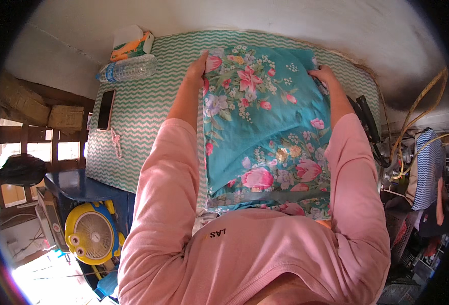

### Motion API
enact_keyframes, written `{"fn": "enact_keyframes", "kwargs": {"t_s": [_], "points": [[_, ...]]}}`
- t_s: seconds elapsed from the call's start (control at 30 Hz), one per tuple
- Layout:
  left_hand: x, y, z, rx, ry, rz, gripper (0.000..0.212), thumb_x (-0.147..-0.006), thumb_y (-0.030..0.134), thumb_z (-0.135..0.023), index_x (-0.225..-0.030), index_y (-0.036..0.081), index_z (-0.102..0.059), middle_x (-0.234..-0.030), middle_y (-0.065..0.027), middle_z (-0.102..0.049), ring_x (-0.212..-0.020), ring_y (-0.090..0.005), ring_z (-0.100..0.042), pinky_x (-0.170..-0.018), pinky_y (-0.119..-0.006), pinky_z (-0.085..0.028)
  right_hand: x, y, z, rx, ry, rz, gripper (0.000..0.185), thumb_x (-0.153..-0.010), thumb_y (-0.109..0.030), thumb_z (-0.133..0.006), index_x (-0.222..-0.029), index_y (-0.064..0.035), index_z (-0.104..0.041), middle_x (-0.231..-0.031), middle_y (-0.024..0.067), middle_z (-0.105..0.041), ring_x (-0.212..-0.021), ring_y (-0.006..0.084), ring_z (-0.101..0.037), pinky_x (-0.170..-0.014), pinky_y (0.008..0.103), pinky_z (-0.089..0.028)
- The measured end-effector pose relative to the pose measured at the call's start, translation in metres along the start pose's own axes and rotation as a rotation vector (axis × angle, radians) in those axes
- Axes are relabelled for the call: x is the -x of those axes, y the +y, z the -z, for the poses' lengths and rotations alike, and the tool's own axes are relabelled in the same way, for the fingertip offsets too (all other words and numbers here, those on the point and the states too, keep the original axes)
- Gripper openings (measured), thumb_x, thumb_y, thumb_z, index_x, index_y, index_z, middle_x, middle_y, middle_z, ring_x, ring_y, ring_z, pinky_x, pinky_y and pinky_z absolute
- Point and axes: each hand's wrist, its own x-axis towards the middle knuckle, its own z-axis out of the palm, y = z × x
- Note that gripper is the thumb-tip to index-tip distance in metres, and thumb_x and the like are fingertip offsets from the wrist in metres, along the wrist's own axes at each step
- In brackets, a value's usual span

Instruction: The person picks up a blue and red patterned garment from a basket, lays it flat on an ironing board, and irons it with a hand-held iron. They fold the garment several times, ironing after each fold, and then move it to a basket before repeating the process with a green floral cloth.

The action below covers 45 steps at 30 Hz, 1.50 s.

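Note:
A teal floral cloth (262,126) with pink, white and yellow flowers lies spread before me in a roughly rectangular shape, with creases and soft folds across its middle. My left hand (198,70) grips its far left edge, the thumb laid along the border. At the far right corner my right hand (323,74) holds the other edge, with bunched fabric beside the fingers. The near end of the cloth reaches my body, where my pink shirt hides part of it. Beneath lies a table covering (133,106) with green and pale zigzag stripes.
To the left are a smartphone (106,110), a clear plastic bottle (129,68) and a tissue pack (133,45). A yellow fan (92,238) stands lower left. Near my right arm are black folded objects (368,118) and a looped yellow cable (411,114). A wall bounds the far side.

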Motion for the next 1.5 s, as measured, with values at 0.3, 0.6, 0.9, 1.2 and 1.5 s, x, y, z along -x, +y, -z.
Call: {"fn": "enact_keyframes", "kwargs": {"t_s": [0.3,0.6,0.9,1.2,1.5], "points": [[-0.019,0.031,0.025,-0.732,0.036,-0.460,0.038,-0.080,0.018,-0.056,-0.112,0.000,-0.047,-0.083,-0.0067,-0.058,-0.076,-0.0172,-0.054,-0.065,-0.030,-0.044,0.005,-0.025,0.029,-0.049,0.280,0.220,0.032,-0.073,-0.019,-0.061,-0.098,-0.0004,-0.053,-0.080,0.0148,-0.060,-0.063,0.0230,-0.058,-0.059,0.0361,-0.045],[0.145,-0.071,-0.041,-1.694,-0.244,-1.103,0.055,-0.076,0.030,-0.056,-0.123,0.008,-0.037,-0.125,-0.0113,-0.038,-0.116,-0.0292,-0.035,-0.095,-0.046,-0.025,0.151,-0.056,-0.069,0.229,0.335,0.892,0.050,-0.076,-0.023,-0.058,-0.120,-0.0056,-0.041,-0.120,0.0150,-0.044,-0.108,0.0332,-0.044,-0.092,0.0392,-0.033],[0.233,-0.082,0.104,-1.543,0.443,-0.621,0.029,-0.077,0.026,-0.059,-0.093,0.002,-0.055,-0.099,-0.0163,-0.051,-0.089,-0.0322,-0.045,-0.078,-0.043,-0.034,0.281,0.101,-0.004,0.248,0.542,0.315,0.040,-0.079,-0.027,-0.057,-0.109,-0.0021,-0.049,-0.103,0.0189,-0.051,-0.093,0.0324,-0.050,-0.078,0.0386,-0.041],[0.389,-0.164,0.078,-0.751,0.024,-0.125,0.021,-0.082,0.016,-0.056,-0.093,0.000,-0.051,-0.082,-0.0066,-0.056,-0.075,-0.0126,-0.050,-0.063,-0.025,-0.040,0.432,0.123,0.001,-0.385,-0.192,-0.180,0.041,-0.074,-0.020,-0.065,-0.104,0.0027,-0.050,-0.084,0.0075,-0.055,-0.077,0.0147,-0.052,-0.068,0.0261,-0.043],[0.405,-0.151,0.113,-0.851,0.186,-0.105,0.018,-0.079,0.012,-0.057,-0.091,0.002,-0.049,-0.068,-0.0041,-0.053,-0.060,-0.0131,-0.049,-0.055,-0.026,-0.040,0.423,0.179,0.000,-0.364,-0.059,-0.120,0.029,-0.076,-0.014,-0.062,-0.100,-0.0011,-0.050,-0.081,0.0059,-0.054,-0.075,0.0124,-0.052,-0.065,0.0228,-0.042]]}}
